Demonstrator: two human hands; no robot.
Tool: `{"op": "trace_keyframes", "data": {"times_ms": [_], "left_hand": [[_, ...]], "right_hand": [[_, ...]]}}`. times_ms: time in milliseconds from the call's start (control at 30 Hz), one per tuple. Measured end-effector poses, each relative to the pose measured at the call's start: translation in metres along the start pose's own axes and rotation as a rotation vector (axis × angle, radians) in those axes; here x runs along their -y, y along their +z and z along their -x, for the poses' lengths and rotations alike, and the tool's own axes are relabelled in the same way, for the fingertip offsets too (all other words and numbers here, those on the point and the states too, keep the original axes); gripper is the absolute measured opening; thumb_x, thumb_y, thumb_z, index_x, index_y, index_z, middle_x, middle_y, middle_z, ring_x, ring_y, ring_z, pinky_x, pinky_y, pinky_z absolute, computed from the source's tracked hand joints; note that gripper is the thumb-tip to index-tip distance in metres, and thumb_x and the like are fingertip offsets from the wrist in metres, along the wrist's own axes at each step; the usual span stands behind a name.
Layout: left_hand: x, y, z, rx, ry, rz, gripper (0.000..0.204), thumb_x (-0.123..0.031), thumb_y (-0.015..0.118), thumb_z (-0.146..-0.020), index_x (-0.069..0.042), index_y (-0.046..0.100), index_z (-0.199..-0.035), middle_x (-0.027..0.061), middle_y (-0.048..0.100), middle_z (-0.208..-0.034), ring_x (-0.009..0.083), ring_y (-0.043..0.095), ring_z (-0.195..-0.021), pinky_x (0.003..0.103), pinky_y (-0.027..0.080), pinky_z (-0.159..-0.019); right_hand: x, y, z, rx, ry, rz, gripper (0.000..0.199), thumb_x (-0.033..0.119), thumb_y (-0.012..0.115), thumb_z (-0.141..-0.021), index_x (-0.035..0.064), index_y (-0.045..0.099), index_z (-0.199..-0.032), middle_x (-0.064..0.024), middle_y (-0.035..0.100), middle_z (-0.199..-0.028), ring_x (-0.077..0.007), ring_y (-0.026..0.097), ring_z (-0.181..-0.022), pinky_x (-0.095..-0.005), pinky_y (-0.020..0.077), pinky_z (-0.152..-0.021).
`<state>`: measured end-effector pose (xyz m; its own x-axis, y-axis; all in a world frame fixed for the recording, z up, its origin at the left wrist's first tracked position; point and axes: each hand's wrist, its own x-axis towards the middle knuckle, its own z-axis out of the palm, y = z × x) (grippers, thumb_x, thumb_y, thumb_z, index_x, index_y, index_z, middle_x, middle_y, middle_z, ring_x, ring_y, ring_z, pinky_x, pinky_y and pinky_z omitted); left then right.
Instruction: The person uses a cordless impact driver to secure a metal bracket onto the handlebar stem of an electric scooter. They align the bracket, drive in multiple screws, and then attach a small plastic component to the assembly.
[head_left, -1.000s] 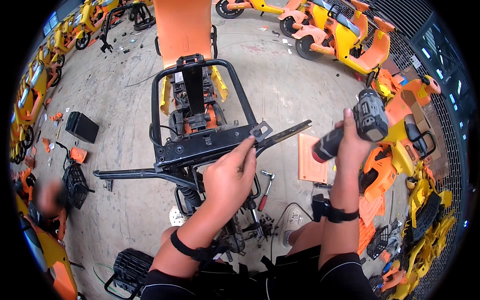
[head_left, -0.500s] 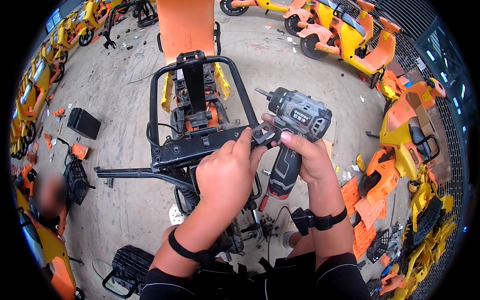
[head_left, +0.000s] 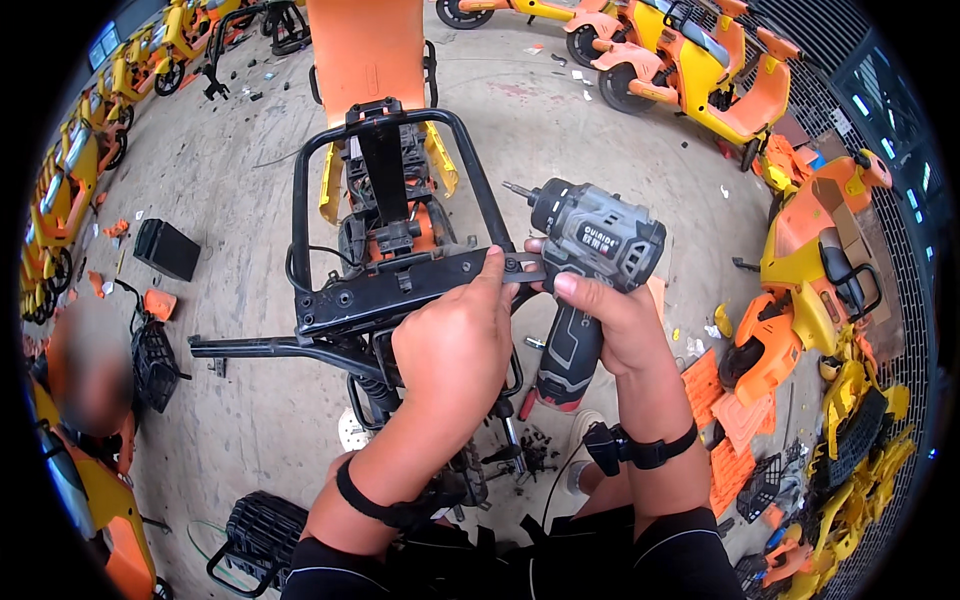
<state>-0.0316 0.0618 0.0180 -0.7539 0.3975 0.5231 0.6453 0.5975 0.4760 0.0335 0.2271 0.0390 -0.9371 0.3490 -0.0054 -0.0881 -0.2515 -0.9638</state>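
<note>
My right hand [head_left: 630,325] is wrapped round the handle of a grey and black cordless impact driver [head_left: 600,235], its bit pointing left above the frame. My left hand [head_left: 450,345] pinches a small flat metal plate [head_left: 527,268] with a hole, against the right end of the black crossbar [head_left: 390,295] of a scooter frame. The index finger stretches along the plate's left side; the thumb is partly hidden beneath. Fingertips of the right hand reach the plate's far side. A black tubular loop [head_left: 480,175] rises from the crossbar. Ahead lies the scooter's orange body panel [head_left: 368,55].
A black box [head_left: 166,248] lies on the floor at left, near a black basket [head_left: 155,365]. Yellow and orange scooters [head_left: 690,65] line both sides. Loose panels [head_left: 735,425] and yellow parts [head_left: 865,480] are piled at right. A blurred person [head_left: 92,370] is at far left.
The metal plate has turned and now looks flatter and more edge-on over the crossbar's end. The driver has shifted slightly with my right hand. The person at left has moved a little.
</note>
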Motion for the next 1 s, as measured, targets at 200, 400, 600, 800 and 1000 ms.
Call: {"op": "trace_keyframes", "data": {"times_ms": [200, 400, 600, 800, 1000], "left_hand": [[-0.001, 0.004, 0.002, -0.032, -0.011, 0.033, 0.035, -0.025, 0.078, -0.088, -0.009, 0.077, -0.119, 0.0061, 0.067, -0.065, 0.0240, 0.066, -0.054, 0.036, 0.051, -0.051], [-0.003, 0.005, 0.002, -0.041, -0.010, 0.026, 0.035, -0.025, 0.078, -0.088, -0.009, 0.077, -0.118, 0.0051, 0.066, -0.065, 0.0238, 0.065, -0.054, 0.036, 0.050, -0.051], [-0.002, 0.008, 0.004, -0.057, -0.007, -0.024, 0.035, -0.026, 0.079, -0.086, -0.010, 0.077, -0.118, 0.0042, 0.066, -0.064, 0.0225, 0.065, -0.053, 0.036, 0.051, -0.051], [0.000, 0.014, 0.006, -0.108, 0.000, -0.029, 0.035, -0.026, 0.080, -0.085, -0.010, 0.078, -0.116, 0.0037, 0.067, -0.064, 0.0218, 0.065, -0.053, 0.035, 0.051, -0.051], [0.000, 0.009, 0.004, -0.103, 0.000, 0.000, 0.036, -0.028, 0.080, -0.084, -0.008, 0.078, -0.115, 0.0041, 0.067, -0.064, 0.0214, 0.065, -0.052, 0.034, 0.051, -0.051]], "right_hand": [[0.002, -0.008, -0.007, 0.023, 0.076, -0.042, 0.056, 0.009, 0.075, -0.087, -0.0046, 0.057, -0.139, -0.0198, 0.069, -0.129, -0.0273, 0.070, -0.114, -0.0401, 0.0546, -0.102], [0.008, -0.012, -0.007, 0.038, 0.072, -0.001, 0.054, 0.008, 0.077, -0.088, -0.0011, 0.059, -0.138, -0.0142, 0.073, -0.123, -0.0234, 0.071, -0.111, -0.0362, 0.0594, -0.089], [0.048, -0.022, 0.015, -0.029, 0.162, 0.112, 0.052, 0.010, 0.077, -0.089, -0.0026, 0.059, -0.136, -0.0164, 0.073, -0.120, -0.0230, 0.074, -0.097, -0.0319, 0.0605, -0.075], [0.082, -0.001, 0.033, 0.017, 0.254, 0.267, 0.047, 0.010, 0.079, -0.089, -0.0022, 0.061, -0.131, -0.0147, 0.074, -0.114, -0.0200, 0.074, -0.082, -0.0304, 0.0597, -0.068], [0.094, 0.007, 0.034, -0.008, 0.355, 0.330, 0.050, 0.007, 0.080, -0.087, -0.0008, 0.061, -0.132, -0.0132, 0.074, -0.114, -0.0204, 0.074, -0.084, -0.0328, 0.0601, -0.072]]}}
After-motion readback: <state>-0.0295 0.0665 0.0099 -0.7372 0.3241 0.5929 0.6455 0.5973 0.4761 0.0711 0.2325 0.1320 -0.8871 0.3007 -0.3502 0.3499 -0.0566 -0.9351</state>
